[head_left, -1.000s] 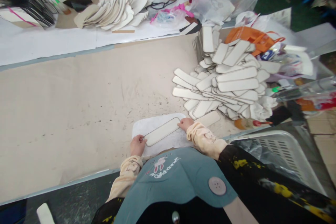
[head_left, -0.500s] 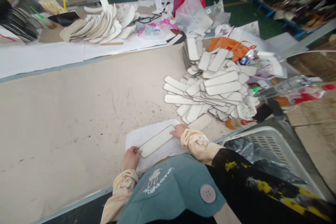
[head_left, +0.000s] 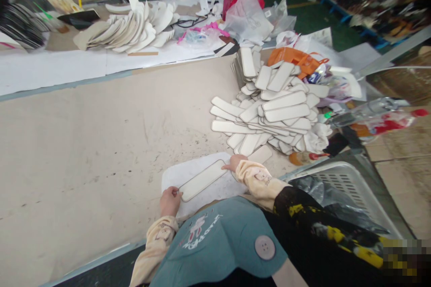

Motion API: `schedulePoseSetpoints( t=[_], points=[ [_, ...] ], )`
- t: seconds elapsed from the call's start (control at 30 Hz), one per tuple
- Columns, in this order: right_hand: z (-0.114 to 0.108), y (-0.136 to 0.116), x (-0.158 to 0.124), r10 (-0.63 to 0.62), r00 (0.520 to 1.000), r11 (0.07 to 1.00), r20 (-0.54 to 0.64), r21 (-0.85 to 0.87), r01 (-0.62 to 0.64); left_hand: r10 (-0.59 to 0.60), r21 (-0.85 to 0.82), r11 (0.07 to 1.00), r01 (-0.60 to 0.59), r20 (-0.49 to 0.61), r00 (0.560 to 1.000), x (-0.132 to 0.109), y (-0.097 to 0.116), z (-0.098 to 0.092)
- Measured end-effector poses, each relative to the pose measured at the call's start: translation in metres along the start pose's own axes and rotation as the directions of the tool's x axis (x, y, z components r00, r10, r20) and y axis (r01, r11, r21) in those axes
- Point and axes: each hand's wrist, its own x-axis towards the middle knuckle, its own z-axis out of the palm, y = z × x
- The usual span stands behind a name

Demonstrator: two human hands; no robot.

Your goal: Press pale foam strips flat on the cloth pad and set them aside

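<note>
**Currently holding padded strip [head_left: 203, 180] flat on white pad [head_left: 175, 174]**

It lies at the near worktop [head_left: 84, 134] edge. The left hand [head_left: 170, 201] has its grip pinched on one end; the right hand [head_left: 235, 162] rests open fingertips on the other. Moving it calls for level ends. Nearby: strip pile [head_left: 276, 107], basket [head_left: 340, 179]; neither obstructs.

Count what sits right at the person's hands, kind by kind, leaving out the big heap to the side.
Long white strip: 1
White mat under it: 1
Hands at the strip's ends: 2, left hand and right hand
Total: 4
</note>
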Motion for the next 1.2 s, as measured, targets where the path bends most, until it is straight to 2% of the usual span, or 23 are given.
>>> schedulePoseSetpoints(
  t=[0.1,0.17,0.23,0.33,0.4,0.43,0.47,0.57,0.7,0.77,0.87,0.93,1.03,1.07,1.13,1.17,1.2],
  points=[
    [0.001,0.006,-0.001,-0.065,0.996,0.997,-0.057,-0.054,0.062,0.012,-0.009,1.000,-0.012,-0.013,1.000,0.000,-0.003,0.002],
    [0.012,0.003,-0.006,-0.234,0.955,0.972,-0.183,-0.064,0.226,0.019,-0.011,1.000,-0.020,-0.023,1.000,0.001,-0.004,0.004],
    [0.030,-0.007,-0.014,-0.466,0.842,0.881,-0.272,-0.056,0.469,0.023,-0.007,1.000,-0.023,-0.029,0.999,0.000,-0.004,0.004],
    [0.063,-0.031,-0.023,-0.776,0.592,0.617,-0.219,-0.067,0.784,0.009,0.002,1.000,-0.009,-0.017,1.000,-0.001,-0.001,0.002],
    [0.081,-0.047,-0.023,-0.879,0.455,0.469,-0.142,-0.096,0.878,-0.002,0.005,1.000,0.002,-0.006,1.000,-0.002,0.001,0.000],
    [0.087,-0.052,-0.022,-0.903,0.415,0.426,-0.109,-0.114,0.897,-0.004,0.007,1.000,0.004,-0.003,1.000,-0.002,0.002,-0.001],
    [0.091,-0.054,-0.019,-0.913,0.398,0.406,-0.083,-0.133,0.904,-0.002,0.007,1.000,0.002,-0.002,1.000,-0.002,0.002,-0.001],
    [0.094,-0.047,-0.011,-0.903,0.427,0.428,-0.044,-0.179,0.886,0.013,0.007,1.000,-0.013,-0.013,1.000,-0.002,0.003,0.000],
    [0.091,-0.023,-0.004,-0.838,0.538,0.543,-0.088,-0.225,0.809,0.002,0.002,1.000,-0.002,-0.043,0.999,-0.007,0.008,0.001],
    [0.090,-0.015,-0.003,-0.815,0.567,0.577,-0.120,-0.248,0.778,0.012,0.002,1.000,-0.012,-0.065,0.998,-0.010,0.011,0.000],
    [0.087,-0.014,-0.006,-0.813,0.565,0.581,-0.143,-0.265,0.770,0.017,-0.058,0.998,-0.023,-0.101,0.995,-0.013,0.009,-0.001],
    [0.085,-0.016,-0.009,-0.817,0.559,0.576,-0.145,-0.262,0.774,-0.004,-0.185,0.983,-0.013,-0.089,0.996,-0.015,0.002,-0.001],
    [0.082,-0.017,-0.012,-0.817,0.559,0.576,-0.143,-0.261,0.775,-0.033,-0.408,0.913,0.007,-0.057,0.998,-0.022,-0.013,-0.004],
    [0.082,-0.017,-0.011,-0.817,0.559,0.575,-0.143,-0.263,0.774,-0.049,-0.435,0.900,0.003,-0.096,0.994,-0.026,-0.015,-0.004],
    [0.084,-0.016,-0.009,-0.818,0.557,0.574,-0.144,-0.268,0.774,-0.047,-0.379,0.924,-0.054,-0.252,0.967,-0.035,-0.013,-0.004],
    [0.086,-0.016,-0.008,-0.820,0.555,0.572,-0.143,-0.270,0.775,0.011,-0.302,0.946,-0.116,-0.329,0.944,-0.040,-0.007,-0.002],
    [0.088,-0.015,-0.006,-0.820,0.554,0.571,-0.143,-0.273,0.774,0.118,-0.204,0.958,-0.204,-0.368,0.922,-0.044,0.003,0.003]
  ],
)
